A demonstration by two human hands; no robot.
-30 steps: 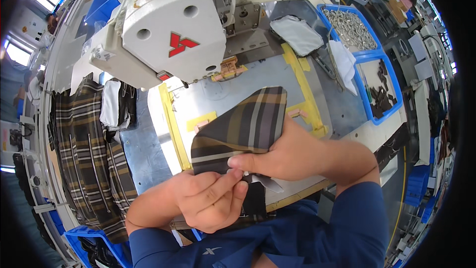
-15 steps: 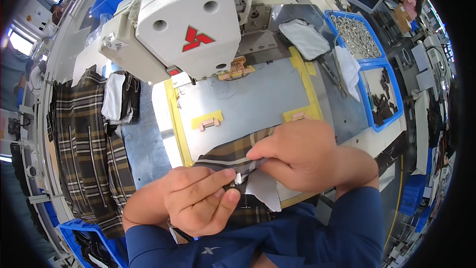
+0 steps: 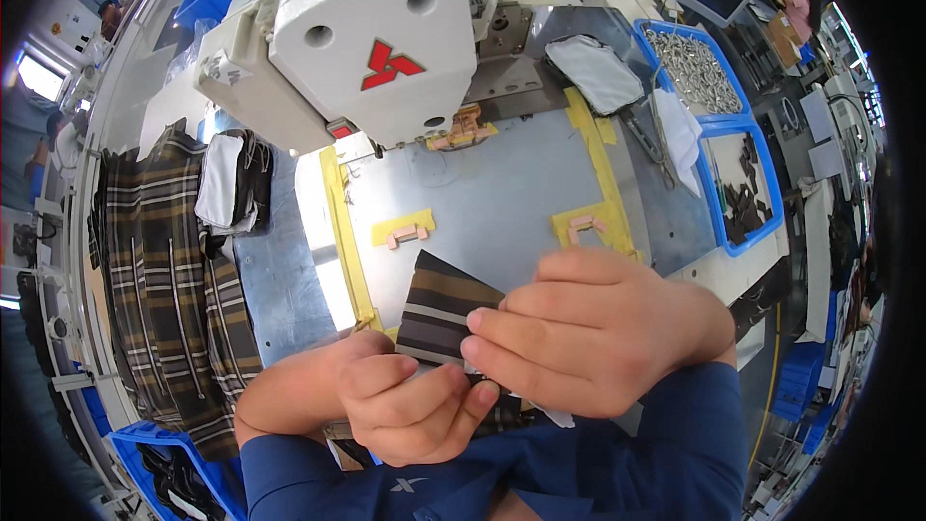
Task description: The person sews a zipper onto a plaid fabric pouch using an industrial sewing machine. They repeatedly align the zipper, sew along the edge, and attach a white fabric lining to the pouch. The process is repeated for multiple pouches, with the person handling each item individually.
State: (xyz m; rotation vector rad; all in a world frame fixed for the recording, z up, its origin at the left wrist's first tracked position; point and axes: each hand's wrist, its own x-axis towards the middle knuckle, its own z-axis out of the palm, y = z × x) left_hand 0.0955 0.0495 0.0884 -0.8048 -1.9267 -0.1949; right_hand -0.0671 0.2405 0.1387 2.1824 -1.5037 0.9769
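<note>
At the far left of the frame we noted plaid fabric panels (image 3: 154, 260) with long pale-edged slits, and at the lower left a blue bin (image 3: 220, 479) holding dark pieces. Right of the panels, a stack of white-faced pieces (image 3: 220, 178) lay at the left edge of a metal plate (image 3: 275, 294). At the upper centre stood the white sewing machine head (image 3: 376, 14) with its red emblem.

At the lower centre we kept the left hand (image 3: 410, 410) half closed, its thumb and fingertips pinching the lower edge of a striped fabric piece (image 3: 449, 304). The fabric piece was at centre, below the machine head and between both hands, its upper corner tilted toward the upper left. With the right hand (image 3: 588, 333), right of centre, we grasped the right side of the piece between bent fingers; the thumb's contact was hidden.

Behind the hands, yellow tape (image 3: 598, 164) bordered the work surface. Towards the upper right lay a white-faced pad (image 3: 593, 72) and a white cloth (image 3: 678, 130). Beyond them stood a blue tray (image 3: 739, 104) of metal parts and, below it, a second blue tray (image 3: 720, 215) with dark strips.
</note>
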